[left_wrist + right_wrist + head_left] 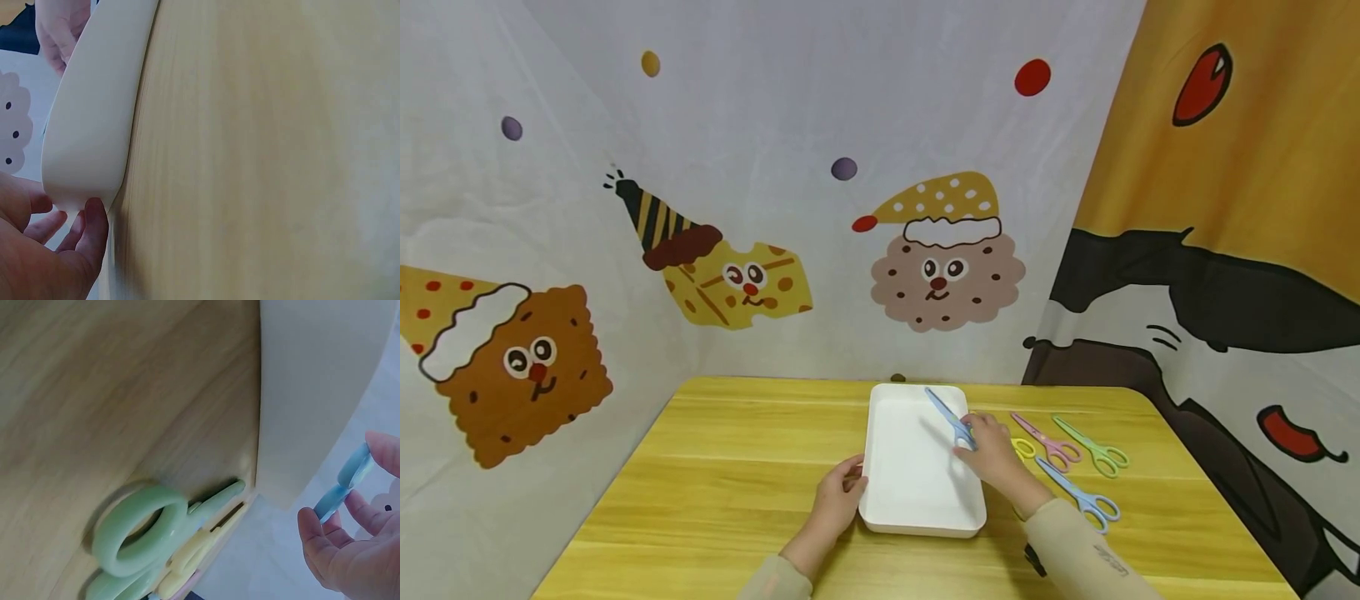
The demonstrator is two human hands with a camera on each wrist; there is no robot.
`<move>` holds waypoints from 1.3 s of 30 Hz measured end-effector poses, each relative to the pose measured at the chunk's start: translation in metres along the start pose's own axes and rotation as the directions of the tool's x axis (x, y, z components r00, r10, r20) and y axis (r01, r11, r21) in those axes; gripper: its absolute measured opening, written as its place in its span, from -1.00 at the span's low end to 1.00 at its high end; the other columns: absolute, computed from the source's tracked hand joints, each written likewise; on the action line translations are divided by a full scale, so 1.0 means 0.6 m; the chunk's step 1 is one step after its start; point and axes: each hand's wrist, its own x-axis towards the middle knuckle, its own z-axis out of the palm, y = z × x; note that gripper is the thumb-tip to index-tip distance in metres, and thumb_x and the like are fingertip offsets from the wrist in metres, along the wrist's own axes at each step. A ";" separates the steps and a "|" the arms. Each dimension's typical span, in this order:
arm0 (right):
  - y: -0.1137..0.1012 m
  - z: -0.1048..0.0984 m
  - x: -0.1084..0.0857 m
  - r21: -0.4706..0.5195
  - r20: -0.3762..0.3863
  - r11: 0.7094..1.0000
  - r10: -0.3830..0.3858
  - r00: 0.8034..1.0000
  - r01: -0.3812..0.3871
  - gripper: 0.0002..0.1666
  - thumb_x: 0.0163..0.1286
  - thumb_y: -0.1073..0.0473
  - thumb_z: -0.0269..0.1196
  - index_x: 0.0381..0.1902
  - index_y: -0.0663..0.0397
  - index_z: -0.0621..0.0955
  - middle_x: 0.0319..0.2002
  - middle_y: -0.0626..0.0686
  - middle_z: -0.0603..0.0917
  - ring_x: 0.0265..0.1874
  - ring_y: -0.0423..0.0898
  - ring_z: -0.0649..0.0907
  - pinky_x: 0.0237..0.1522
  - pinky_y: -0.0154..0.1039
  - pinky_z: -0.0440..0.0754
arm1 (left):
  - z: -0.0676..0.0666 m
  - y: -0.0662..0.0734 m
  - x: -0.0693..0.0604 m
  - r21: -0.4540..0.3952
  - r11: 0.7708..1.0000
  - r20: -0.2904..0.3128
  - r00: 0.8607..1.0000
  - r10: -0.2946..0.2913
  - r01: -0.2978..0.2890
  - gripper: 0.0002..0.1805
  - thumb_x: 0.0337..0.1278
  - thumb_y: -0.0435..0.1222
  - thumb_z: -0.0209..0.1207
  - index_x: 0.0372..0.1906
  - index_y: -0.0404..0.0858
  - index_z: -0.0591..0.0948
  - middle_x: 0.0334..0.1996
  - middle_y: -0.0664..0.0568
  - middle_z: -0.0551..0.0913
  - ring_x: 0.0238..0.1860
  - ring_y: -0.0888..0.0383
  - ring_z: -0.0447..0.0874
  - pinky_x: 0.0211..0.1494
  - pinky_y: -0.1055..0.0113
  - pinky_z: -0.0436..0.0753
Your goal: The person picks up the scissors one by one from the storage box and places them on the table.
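A white rectangular tray lies on the wooden table. My left hand holds its left wall near the front corner, thumb and fingertips against the plastic in the left wrist view. Above the tray's right side, my right hand pinches a pair of light blue scissors by the handles, blades pointing to the far left. The right wrist view shows the blue handle loops between thumb and fingers. Near that hand lie yellow scissors, partly hidden by it.
Right of the tray lie pink scissors, green scissors and another blue pair. Green handles show close to the tray wall in the right wrist view. A cartoon-printed curtain hangs behind the table.
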 end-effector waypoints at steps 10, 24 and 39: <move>0.027 -0.014 -0.007 -0.005 -0.002 1.000 -0.006 1.000 0.006 -0.38 0.21 0.12 0.33 0.19 0.23 0.46 0.18 0.37 0.41 0.13 0.36 0.38 0.06 0.24 0.44 | 0.000 0.001 0.001 0.008 1.000 -0.007 1.000 -0.008 0.008 -0.59 0.21 -0.45 0.12 0.18 -0.36 0.50 -0.06 -0.19 0.60 -0.10 0.03 0.59 -0.11 0.32 0.65; 0.058 -0.031 -0.015 0.007 -0.025 0.999 -0.048 0.999 0.048 -0.40 0.19 0.15 0.33 0.15 0.32 0.46 0.20 0.46 0.37 0.27 0.48 0.21 0.15 0.39 0.31 | -0.002 0.002 0.003 -0.003 1.000 -0.014 1.000 0.012 -0.012 -0.60 0.21 -0.44 0.12 0.17 -0.38 0.50 -0.07 -0.21 0.60 -0.11 0.02 0.60 -0.11 0.34 0.65; 0.097 -0.051 -0.030 -0.015 -0.013 1.000 0.002 1.000 -0.002 -0.39 0.21 0.08 0.32 0.16 0.22 0.46 0.24 0.44 0.32 0.11 0.55 0.33 -0.11 0.38 0.46 | -0.001 -0.001 0.000 -0.010 1.000 -0.003 1.000 -0.004 0.004 -0.59 0.21 -0.45 0.12 0.18 -0.37 0.50 -0.06 -0.21 0.59 -0.09 0.01 0.60 -0.10 0.31 0.65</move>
